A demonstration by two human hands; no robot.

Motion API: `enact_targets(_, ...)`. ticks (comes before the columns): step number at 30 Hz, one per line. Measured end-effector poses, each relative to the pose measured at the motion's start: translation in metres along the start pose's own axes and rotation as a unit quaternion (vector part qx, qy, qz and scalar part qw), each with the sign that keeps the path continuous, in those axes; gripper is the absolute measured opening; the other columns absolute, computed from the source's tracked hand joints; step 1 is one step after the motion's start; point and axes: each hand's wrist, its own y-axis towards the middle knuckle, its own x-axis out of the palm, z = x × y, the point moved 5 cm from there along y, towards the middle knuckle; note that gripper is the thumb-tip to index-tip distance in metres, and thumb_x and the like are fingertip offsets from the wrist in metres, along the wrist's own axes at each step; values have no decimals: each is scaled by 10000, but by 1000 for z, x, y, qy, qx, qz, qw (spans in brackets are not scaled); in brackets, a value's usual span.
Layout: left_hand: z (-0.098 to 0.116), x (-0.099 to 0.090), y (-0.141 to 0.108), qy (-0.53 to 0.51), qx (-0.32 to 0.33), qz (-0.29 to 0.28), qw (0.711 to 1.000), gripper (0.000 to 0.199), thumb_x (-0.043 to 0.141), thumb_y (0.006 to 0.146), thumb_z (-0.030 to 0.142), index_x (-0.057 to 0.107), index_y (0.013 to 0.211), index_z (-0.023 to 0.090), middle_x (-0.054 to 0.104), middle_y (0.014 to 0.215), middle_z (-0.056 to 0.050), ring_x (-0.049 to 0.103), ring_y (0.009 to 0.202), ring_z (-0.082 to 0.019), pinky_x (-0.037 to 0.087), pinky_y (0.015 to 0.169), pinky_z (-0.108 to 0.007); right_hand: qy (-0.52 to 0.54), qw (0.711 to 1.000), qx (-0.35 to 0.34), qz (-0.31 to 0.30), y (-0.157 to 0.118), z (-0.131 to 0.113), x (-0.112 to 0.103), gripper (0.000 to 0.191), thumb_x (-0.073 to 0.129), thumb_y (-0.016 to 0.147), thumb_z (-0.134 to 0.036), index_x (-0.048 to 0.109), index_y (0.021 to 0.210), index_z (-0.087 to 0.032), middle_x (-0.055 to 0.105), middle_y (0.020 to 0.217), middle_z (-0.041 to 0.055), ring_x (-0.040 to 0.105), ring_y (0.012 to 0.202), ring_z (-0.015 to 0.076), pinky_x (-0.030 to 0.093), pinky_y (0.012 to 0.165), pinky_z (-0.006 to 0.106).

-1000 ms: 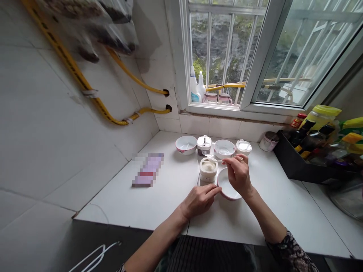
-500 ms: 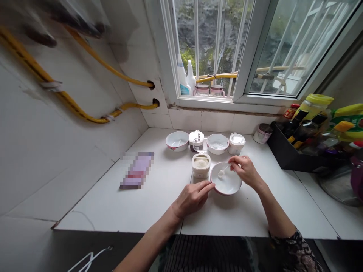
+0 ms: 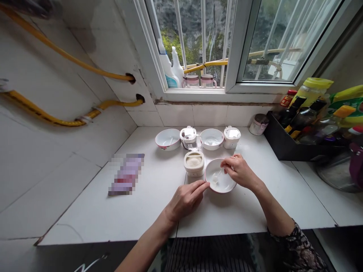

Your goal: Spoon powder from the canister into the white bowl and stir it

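My right hand (image 3: 239, 172) pinches a small white spoon (image 3: 220, 174) over a white bowl (image 3: 227, 185), its tip low in the bowl by a little pale substance. My left hand (image 3: 188, 198) rests on the counter, fingertips touching the bowl's left rim; its fingers are together and seem to grip nothing. Just left of the bowl, an open white container (image 3: 194, 163) holds pale granules. Behind stand a flowered bowl (image 3: 168, 139), a lidded jar (image 3: 188, 136), another bowl (image 3: 211, 139) and a white jar (image 3: 231, 137).
A black box (image 3: 286, 145) of bottles stands at the right, beside a pink-and-dark jar (image 3: 258, 124) and a pot (image 3: 337, 175). On the counter's left lies a blurred purple item (image 3: 126, 175). The window (image 3: 229, 88) is behind, with yellow hoses along the left wall.
The view has shifted, moving the scene left in the picture. My right hand has lowered the spoon toward the bowl's bottom. My left hand stays at the rim.
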Motion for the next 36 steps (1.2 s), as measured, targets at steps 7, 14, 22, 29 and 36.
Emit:
enact_targets(7,0,1,0,-6,-5,-3,1000,397,413,893,21,535,1248,151,699,1008,-90,693,852,-147,582,655,-215,140,986,91,21,0,2,6,206,450,803,-150,624,708,-205,672,560,-25,598,573,139,438,802,329)
enact_targets(14,0,1,1,-7,-3,-5,1000,383,407,896,25,538,1233,151,698,1002,-95,694,849,-149,584,660,-216,267,940,188,94,-2,16,-8,160,521,707,-269,654,681,-184,639,523,4,572,554,155,444,600,273)
enact_targets(22,0,1,3,-7,-2,-1,1000,360,403,893,24,553,1201,136,697,1015,-102,694,865,-161,587,667,-228,356,899,238,93,-1,26,-4,147,579,627,-285,666,639,-166,629,475,15,509,511,139,431,567,278)
enact_targets(29,-2,5,1,-3,-7,3,1000,353,394,883,46,562,1176,147,695,998,-91,694,838,-151,583,650,-226,396,875,253,115,0,40,-6,149,636,586,-295,690,617,-159,640,481,27,535,504,149,428,535,288)
enact_targets(36,-3,8,0,11,-6,-14,1000,348,377,887,65,566,1167,149,691,1008,-92,693,838,-149,569,615,-222,406,866,241,167,7,45,-7,152,678,579,-313,691,633,-171,646,502,28,543,484,158,448,517,308)
